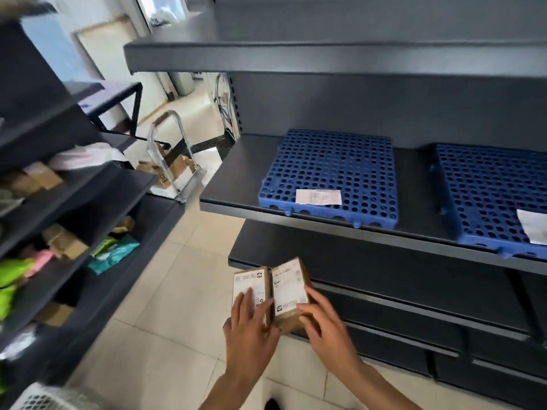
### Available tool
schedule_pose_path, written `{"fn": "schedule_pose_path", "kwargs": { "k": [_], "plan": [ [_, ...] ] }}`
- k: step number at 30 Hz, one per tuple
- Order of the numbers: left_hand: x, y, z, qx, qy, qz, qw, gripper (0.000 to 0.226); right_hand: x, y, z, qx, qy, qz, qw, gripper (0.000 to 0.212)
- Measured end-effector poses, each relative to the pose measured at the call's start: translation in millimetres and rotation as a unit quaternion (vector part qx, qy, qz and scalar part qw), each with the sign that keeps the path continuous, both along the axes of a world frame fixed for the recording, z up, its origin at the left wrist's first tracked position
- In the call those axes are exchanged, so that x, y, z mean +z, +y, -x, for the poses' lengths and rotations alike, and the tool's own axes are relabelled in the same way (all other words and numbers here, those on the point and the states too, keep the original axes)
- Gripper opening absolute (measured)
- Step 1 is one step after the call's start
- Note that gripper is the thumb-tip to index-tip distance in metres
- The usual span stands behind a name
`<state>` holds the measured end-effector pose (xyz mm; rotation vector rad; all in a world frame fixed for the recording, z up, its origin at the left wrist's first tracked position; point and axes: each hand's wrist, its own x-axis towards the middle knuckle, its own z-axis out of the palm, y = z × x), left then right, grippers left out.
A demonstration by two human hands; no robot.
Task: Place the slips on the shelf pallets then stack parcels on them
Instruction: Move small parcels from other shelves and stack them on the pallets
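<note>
Two small cardboard parcels sit side by side in your grasp, low in front of the dark shelf unit: your left hand (250,329) is clamped on the left parcel (251,287), fingers spread over its white label, and your right hand (324,324) grips the right parcel (291,294) along its near edge. The parcels touch each other. Above them, the middle shelf (236,184) carries two blue perforated pallets. The left pallet (331,170) has a slip (318,197) lying near its front edge; the right pallet (497,196) holds another slip (534,226), partly cut off by the frame. Off to your left stands a second rack (88,202) crowded with boxes and coloured bags, and a hand trolley (174,161) loaded with boxes stands on the tiled floor (165,291) behind it.
</note>
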<state>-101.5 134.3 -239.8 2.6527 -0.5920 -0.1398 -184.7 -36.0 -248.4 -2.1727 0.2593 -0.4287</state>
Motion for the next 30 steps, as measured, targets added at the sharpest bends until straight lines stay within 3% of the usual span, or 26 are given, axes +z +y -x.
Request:
{"fn": "schedule_pose_path", "kwargs": {
  "k": [5, 8, 11, 14, 21, 23, 26, 30],
  "plan": [
    [81, 33, -8, -0.016, -0.108, 0.075, 0.991, 0.05, 75, 31, -9, 0.001, -0.126, -0.044, 0.991, 0.025],
    [126, 24, -22, -0.041, -0.173, 0.122, 0.977, 0.051, 120, 29, -19, -0.006, -0.231, -0.021, 0.973, 0.028],
    [156, -11, -51, -0.08, -0.203, 0.157, 0.963, 0.053, 153, 2, -39, -0.042, -0.258, -0.017, 0.965, 0.026],
    [177, -62, -89, -0.108, -0.18, 0.177, 0.962, 0.051, 172, -43, -65, -0.074, -0.24, -0.004, 0.968, 0.024],
    [182, -161, -169, -0.137, -0.131, 0.116, 0.975, 0.051, 180, -138, -141, -0.114, -0.168, 0.043, 0.978, 0.028],
    [183, -179, -191, -0.152, -0.121, 0.114, 0.974, 0.052, 180, -159, -163, -0.115, -0.148, 0.087, 0.978, 0.025],
    [183, -195, -225, -0.17, -0.072, 0.089, 0.979, 0.057, 181, -188, -185, -0.125, -0.045, 0.171, 0.976, 0.025],
    [179, -202, -263, -0.146, -0.062, 0.064, 0.985, 0.052, 185, -207, -200, -0.161, 0.058, 0.295, 0.94, 0.038]
  ]
}}
